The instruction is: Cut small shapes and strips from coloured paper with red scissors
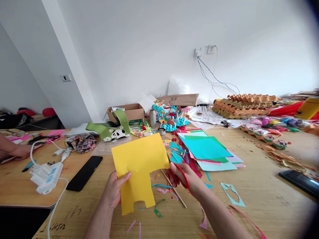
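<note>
Yellow paper sheet point(139, 166), red-handled scissors point(180, 176), turquoise paper stack point(205, 148) over pink sheets, olive-green bag point(104, 130) with white flowers and black-and-white panda print, dark rose-patterned cloth point(83, 143).

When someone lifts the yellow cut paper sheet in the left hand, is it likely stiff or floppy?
It is probably light and fairly stiff, since the yellow paper sheet stands up from the left hand with little sag. Its narrow cut tabs may bend first. On the wooden table it would probably slide easily.
</note>
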The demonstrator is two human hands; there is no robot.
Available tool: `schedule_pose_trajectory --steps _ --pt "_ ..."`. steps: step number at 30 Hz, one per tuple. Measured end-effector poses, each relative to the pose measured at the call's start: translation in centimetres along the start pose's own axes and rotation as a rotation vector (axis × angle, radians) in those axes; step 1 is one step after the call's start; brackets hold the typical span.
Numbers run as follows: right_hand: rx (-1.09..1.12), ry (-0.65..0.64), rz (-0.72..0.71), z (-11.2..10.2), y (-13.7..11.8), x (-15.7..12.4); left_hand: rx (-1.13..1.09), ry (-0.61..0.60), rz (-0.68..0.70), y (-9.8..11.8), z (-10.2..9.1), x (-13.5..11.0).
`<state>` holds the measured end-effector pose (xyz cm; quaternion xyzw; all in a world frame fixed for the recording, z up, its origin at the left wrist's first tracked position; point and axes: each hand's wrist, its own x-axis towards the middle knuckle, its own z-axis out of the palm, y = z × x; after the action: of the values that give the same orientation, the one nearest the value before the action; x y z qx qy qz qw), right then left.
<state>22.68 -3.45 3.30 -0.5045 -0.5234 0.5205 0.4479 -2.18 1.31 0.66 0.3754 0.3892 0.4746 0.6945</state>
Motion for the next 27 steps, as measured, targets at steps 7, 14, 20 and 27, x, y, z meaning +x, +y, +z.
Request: schedule_pose_trajectory --steps 7,14,20,27 --pt "0.01 -0.054 -0.031 -0.02 -0.55 -0.46 -0.004 0.031 -0.01 0.19 0.02 0.03" --pt "0.082 -0.073 -0.053 0.11 -0.16 -0.45 -0.019 0.052 -0.033 0.36 0.2 -0.23" --pt "0.031 -0.033 -0.053 0.26 -0.25 -0.24 0.001 0.061 -0.031 0.28 0.18 -0.16" --pt "0.014 -0.054 -0.052 0.31 -0.59 -0.49 -0.013 0.037 -0.042 0.2 -0.18 -0.2"
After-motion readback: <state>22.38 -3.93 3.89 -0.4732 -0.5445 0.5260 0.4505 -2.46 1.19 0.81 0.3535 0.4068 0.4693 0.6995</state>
